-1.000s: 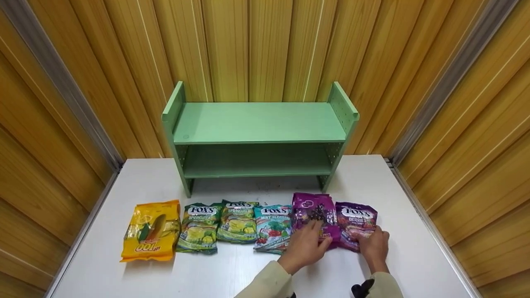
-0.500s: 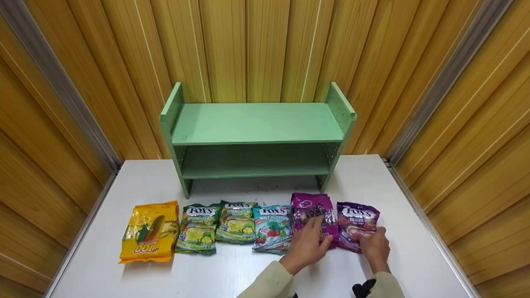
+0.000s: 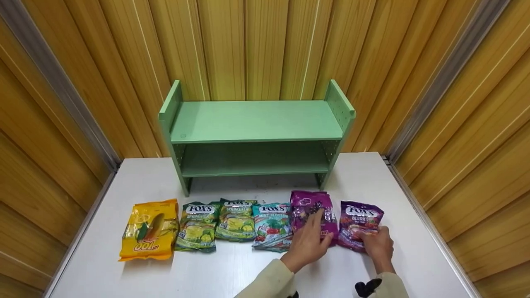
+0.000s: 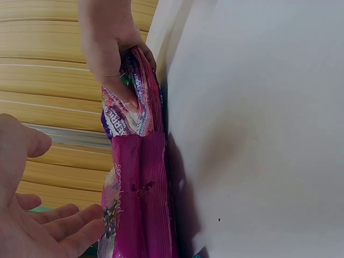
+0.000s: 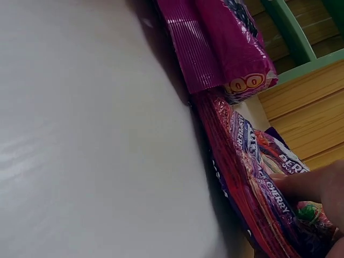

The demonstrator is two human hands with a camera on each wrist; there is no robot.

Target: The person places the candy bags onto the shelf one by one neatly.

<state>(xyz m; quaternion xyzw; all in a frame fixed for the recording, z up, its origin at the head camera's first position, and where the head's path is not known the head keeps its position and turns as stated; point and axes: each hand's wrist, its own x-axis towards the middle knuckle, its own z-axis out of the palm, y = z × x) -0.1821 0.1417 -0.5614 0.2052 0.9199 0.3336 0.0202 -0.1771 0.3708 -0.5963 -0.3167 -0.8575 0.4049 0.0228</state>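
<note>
At the right end of a row of candy bags, my right hand pinches the lower right edge of the purple Fox's Berries candy bag. Its thumb presses on the front, fingers wrapped behind the edge, as the left wrist view shows. My left hand rests with extended fingers over the magenta candy bag just left of it, partly covering its print. Both bags lie face up. Left of these come a teal Fox's Mint Blossom bag, two green Fox's Spring Tea bags and a yellow candy bag.
Behind the row stands a green two-tier shelf with raised side panels. The white table is bounded by wood-patterned walls at the back and both sides.
The Berries bag has slid slightly right with my right hand, opening a narrow gap from the magenta bag. My left hand stays over the magenta bag.
</note>
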